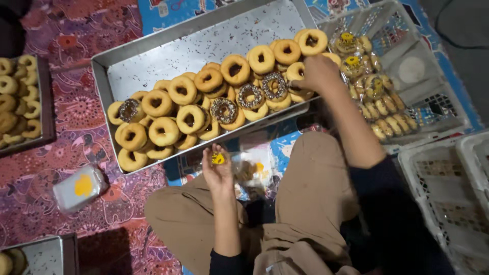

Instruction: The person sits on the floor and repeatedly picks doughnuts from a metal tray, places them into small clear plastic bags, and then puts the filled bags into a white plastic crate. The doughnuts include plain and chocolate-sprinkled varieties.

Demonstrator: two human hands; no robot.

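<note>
A large metal tray (168, 48) holds several doughnuts, most plain (164, 131), three with chocolate sprinkles (223, 110). My right hand (317, 73) reaches onto the right end of the tray and closes over a doughnut there; the grip itself is hidden by the back of the hand. My left hand (218, 169) hovers above my lap, just below the tray's front edge, pinching a clear plastic bag with a yellow sticker (218, 159). More clear bags (252, 170) lie on my lap between my knees.
A white plastic crate (433, 71) at right holds bagged doughnuts (374, 89). Another white crate (448, 193) sits at lower right. A dark tray of plain doughnuts (20, 99) lies at left, a stack of stickered bags (80, 187) on the patterned mat, another tray corner (41, 254) at bottom left.
</note>
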